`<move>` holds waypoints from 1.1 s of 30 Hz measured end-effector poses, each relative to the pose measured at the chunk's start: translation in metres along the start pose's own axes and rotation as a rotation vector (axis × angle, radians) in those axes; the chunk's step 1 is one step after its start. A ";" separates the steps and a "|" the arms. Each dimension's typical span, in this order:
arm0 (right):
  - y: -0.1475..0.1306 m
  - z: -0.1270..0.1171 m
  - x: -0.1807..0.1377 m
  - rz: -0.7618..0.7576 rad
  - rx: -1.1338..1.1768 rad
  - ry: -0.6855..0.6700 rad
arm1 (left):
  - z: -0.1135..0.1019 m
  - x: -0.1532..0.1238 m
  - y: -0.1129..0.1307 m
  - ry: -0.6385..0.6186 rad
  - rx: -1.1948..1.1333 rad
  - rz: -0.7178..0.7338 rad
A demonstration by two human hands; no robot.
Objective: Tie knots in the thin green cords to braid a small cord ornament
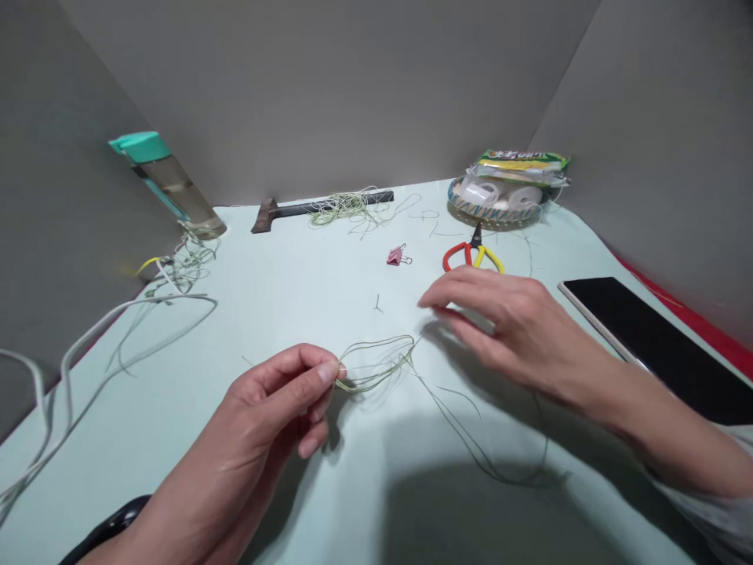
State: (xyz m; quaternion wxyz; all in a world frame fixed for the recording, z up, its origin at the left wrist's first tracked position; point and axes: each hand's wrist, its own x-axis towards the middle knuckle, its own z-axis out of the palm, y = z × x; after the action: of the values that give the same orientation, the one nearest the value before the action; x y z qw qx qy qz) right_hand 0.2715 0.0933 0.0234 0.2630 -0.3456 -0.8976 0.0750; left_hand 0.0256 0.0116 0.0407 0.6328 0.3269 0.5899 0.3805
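Note:
A looped bundle of thin green cord [376, 383] is pinched at its left end between the thumb and index finger of my left hand [282, 400]. The loop stretches to the right, where the strands gather at a small crossing. From there loose ends trail down and right over the table. Just above and right of that crossing is my right hand [500, 322], fingers apart and bent, palm down. No cord shows clearly between its fingers. Beyond it lie scissors [474, 253] with one red and one yellow handle, partly covered by the hand.
A pink binder clip [398, 255] lies mid-table. Behind are a hammer [300, 209] with tangled cord [347, 207] on it, and a basket [494, 216] holding tape rolls and a packet. A bottle [182, 188] and white cables [67, 384] are left; a phone [659, 337] is right.

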 end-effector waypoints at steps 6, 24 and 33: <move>-0.061 0.028 -0.004 -0.079 0.524 -0.013 | 0.001 0.000 -0.005 -0.056 -0.050 -0.059; -0.067 0.039 -0.008 0.094 0.732 -0.062 | -0.004 0.010 -0.024 -0.084 -0.227 -0.160; -0.068 0.042 -0.006 0.274 0.618 -0.112 | -0.001 0.009 -0.025 -0.027 -0.194 -0.181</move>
State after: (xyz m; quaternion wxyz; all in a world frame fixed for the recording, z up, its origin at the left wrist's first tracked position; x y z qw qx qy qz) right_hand 0.2135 0.0402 0.0065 0.2931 -0.3621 -0.7908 0.3970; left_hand 0.0277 0.0071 0.0142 0.7009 0.2149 0.5689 0.3727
